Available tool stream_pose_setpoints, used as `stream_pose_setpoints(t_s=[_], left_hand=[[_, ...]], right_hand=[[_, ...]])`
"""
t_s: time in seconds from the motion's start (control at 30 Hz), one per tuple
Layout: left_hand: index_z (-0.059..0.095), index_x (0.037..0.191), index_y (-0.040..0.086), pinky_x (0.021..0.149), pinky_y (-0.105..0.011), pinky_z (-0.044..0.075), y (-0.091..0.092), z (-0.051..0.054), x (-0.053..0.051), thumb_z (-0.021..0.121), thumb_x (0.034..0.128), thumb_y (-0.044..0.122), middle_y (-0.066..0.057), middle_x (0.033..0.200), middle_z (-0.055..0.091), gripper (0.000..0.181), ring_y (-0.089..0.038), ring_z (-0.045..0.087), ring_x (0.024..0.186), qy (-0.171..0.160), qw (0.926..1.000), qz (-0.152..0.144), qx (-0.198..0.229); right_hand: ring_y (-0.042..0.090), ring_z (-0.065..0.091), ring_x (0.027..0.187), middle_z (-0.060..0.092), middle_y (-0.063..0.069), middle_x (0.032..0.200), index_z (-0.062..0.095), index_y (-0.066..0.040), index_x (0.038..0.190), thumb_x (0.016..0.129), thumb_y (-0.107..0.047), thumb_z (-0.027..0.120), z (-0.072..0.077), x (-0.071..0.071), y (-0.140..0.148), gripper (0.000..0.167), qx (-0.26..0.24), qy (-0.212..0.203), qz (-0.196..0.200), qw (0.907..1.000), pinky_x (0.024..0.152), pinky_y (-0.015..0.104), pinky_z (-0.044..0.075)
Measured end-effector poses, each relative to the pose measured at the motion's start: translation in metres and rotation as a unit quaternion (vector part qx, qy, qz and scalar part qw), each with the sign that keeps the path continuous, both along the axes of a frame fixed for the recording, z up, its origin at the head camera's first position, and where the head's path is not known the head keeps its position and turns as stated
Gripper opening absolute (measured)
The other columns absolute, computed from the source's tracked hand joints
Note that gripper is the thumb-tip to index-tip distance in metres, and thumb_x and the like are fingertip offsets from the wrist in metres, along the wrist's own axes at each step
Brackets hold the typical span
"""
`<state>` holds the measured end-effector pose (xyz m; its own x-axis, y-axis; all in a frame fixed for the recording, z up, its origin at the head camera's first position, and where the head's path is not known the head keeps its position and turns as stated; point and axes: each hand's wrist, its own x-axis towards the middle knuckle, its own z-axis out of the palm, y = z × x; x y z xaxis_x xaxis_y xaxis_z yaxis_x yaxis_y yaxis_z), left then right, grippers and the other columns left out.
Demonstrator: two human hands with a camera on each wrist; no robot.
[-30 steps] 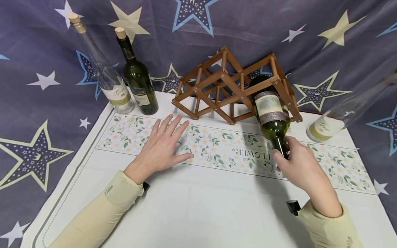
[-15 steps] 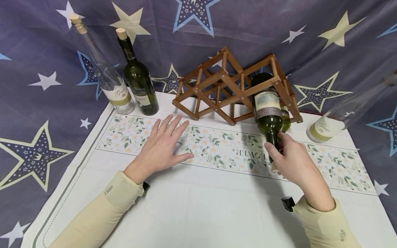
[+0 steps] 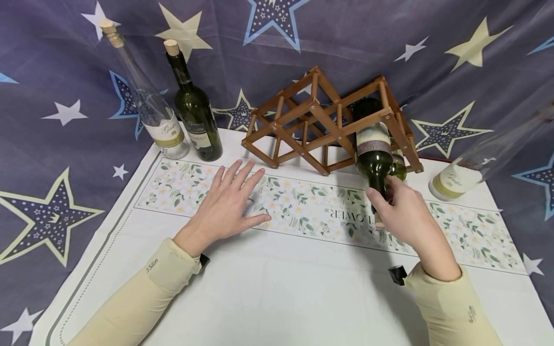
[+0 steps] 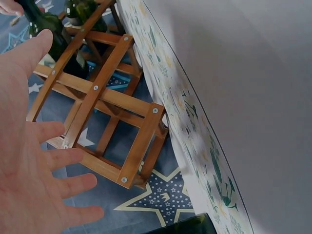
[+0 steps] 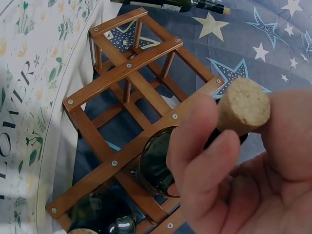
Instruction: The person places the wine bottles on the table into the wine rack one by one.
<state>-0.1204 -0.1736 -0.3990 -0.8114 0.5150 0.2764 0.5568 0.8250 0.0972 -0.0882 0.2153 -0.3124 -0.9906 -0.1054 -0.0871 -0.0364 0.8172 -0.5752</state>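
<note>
My right hand point(image 3: 404, 209) grips the neck of a dark green wine bottle point(image 3: 374, 161), which lies tilted in the right upper cell of a wooden wine rack point(image 3: 322, 132), base inward and neck toward me. Its cork point(image 5: 246, 105) pokes out past my curled fingers in the right wrist view. Below and behind it, a second green bottle point(image 3: 398, 168) lies in the rack, partly hidden; the right wrist view shows this lower bottle point(image 5: 102, 214) too. My left hand point(image 3: 225, 204) is spread flat over the floral strip with its fingers straight, touching no bottle or rack.
At the back left stand a clear corked bottle point(image 3: 166, 132) and a dark green corked bottle point(image 3: 199, 125). Another clear bottle point(image 3: 454, 178) stands right of the rack. A white tablecloth point(image 3: 277, 288) with a floral strip covers the table; a starry curtain point(image 3: 359, 38) hangs behind.
My right hand has moved left and away from me, and the wine bottle has slid deeper into the rack; its label is now partly behind the front bar. The left hand stays put.
</note>
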Motion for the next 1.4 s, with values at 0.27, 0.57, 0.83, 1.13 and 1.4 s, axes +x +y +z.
stream_pose_setpoints(t_s=[0.27,0.57,0.83,1.13,1.4], left_hand=[[0.036,0.166,0.013,0.121,-0.072,0.021,0.000,-0.001,0.000,0.063,0.0872,0.082,-0.018,0.171,0.029,0.108,-0.044,0.022,0.157,0.001,1.0000,0.001,-0.001],[0.036,0.166,0.013,0.122,-0.071,0.020,0.001,0.000,0.001,0.063,0.0877,0.082,-0.017,0.172,0.028,0.108,-0.044,0.022,0.157,-0.003,1.0000,0.000,-0.001],[0.036,0.166,0.013,0.122,-0.071,0.020,0.002,0.001,0.001,0.064,0.0874,0.081,-0.017,0.172,0.028,0.108,-0.044,0.022,0.157,-0.002,1.0000,0.000,0.001],[0.036,0.166,0.013,0.121,-0.071,0.021,0.001,0.002,0.001,0.064,0.0872,0.081,-0.018,0.171,0.030,0.108,-0.045,0.022,0.157,0.000,1.0000,0.001,-0.001],[0.036,0.166,0.013,0.121,-0.071,0.021,0.001,0.002,0.001,0.064,0.0874,0.081,-0.018,0.171,0.030,0.108,-0.044,0.022,0.157,-0.001,1.0000,0.002,-0.002]], right_hand=[[0.020,0.069,0.070,0.066,0.013,0.092,0.048,-0.001,0.147,0.110,-0.055,0.045,0.000,-0.010,0.002,0.066,-0.031,-0.016,0.005,0.9994,0.067,0.041,0.055],[0.029,0.078,0.083,0.061,0.033,0.135,0.012,0.003,0.168,0.109,-0.057,0.045,0.000,-0.022,0.004,0.091,-0.073,-0.068,-0.013,0.9950,0.074,0.043,0.065],[0.034,0.077,0.093,0.049,0.039,0.148,0.005,0.005,0.168,0.111,-0.054,0.042,-0.001,-0.030,0.005,0.089,-0.069,-0.077,-0.011,0.9946,0.078,0.045,0.064],[0.027,0.077,0.078,0.057,0.034,0.140,0.008,0.003,0.168,0.111,-0.052,0.041,0.002,-0.038,0.003,0.086,-0.058,-0.063,-0.002,0.9963,0.091,0.056,0.058],[0.027,0.077,0.074,0.056,0.035,0.142,0.006,0.005,0.168,0.112,-0.050,0.042,0.002,-0.044,0.003,0.086,-0.058,-0.068,-0.003,0.9960,0.096,0.060,0.055]])
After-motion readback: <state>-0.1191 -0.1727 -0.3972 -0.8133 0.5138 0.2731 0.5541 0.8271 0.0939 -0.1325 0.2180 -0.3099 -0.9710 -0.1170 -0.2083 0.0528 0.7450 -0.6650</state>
